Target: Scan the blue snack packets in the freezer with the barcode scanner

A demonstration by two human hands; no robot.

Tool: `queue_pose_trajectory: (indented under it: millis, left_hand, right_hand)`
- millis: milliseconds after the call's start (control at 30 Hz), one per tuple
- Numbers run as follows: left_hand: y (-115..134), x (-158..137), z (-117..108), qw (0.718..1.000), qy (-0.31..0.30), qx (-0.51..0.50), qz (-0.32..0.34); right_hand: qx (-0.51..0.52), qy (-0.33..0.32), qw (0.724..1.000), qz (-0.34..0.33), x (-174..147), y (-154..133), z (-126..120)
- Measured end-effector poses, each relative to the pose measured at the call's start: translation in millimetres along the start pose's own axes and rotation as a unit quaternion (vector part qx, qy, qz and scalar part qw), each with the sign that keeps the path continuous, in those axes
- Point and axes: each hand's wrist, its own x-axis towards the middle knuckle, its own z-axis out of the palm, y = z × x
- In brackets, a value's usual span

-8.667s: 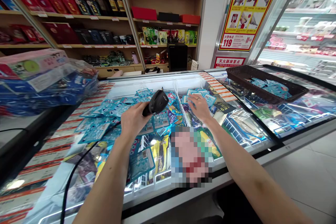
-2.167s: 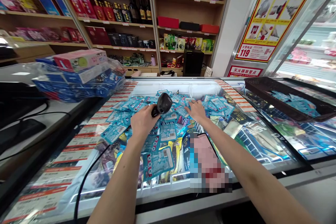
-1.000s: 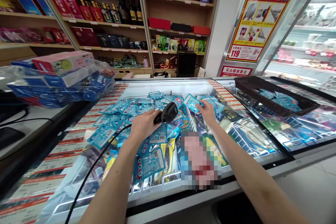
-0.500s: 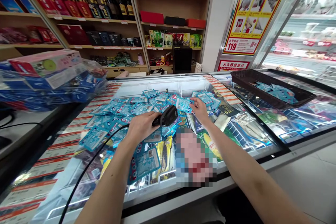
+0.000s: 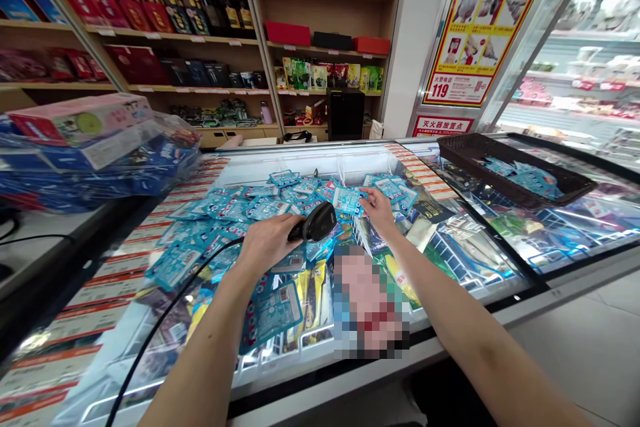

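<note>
My left hand (image 5: 271, 240) is wrapped round the handle of a black barcode scanner (image 5: 320, 221), and its cable trails down past my forearm. The scanner's head points right, close to a light blue packet (image 5: 349, 201). Thumb and fingers of my right hand (image 5: 377, 209) pinch that packet by its right edge, with a pale label facing me. Beneath both hands, a heap of similar blue packets (image 5: 227, 205) lies over the glass-topped freezer (image 5: 235, 170). One larger-looking blue packet (image 5: 275, 310) rests nearer me, below the left hand.
A brown basket (image 5: 575, 195) with several blue packets stands at the right. On the left are plastic-wrapped blue packages under a pink box (image 5: 83, 120). Shelves (image 5: 295, 7) with boxes and bottles line the back. A pixelated patch hides part of the freezer's front.
Both hands keep nearly the same places, scanner and packet still held close together. The whole view has shifted very slightly.
</note>
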Motion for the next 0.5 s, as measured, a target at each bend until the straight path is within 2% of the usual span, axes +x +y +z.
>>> queue_pose_trajectory:
  millis: [233,367,500]
  left_hand:
    - [0,0,0,0.999,0.018,0.008,-0.031]
    - [-1,-1,1,0.997,0.033,0.016,-0.066]
    - [-3,-2,1,0.992,0.055,0.013,-0.110]
  right_hand:
    - [0.001,0.029,1.000,0.000,-2,-6,-1]
    - [-0.029,0.077,0.997,-0.011,0,-10,-10]
    - [-0.074,0.145,0.987,0.008,7,-6,-30]
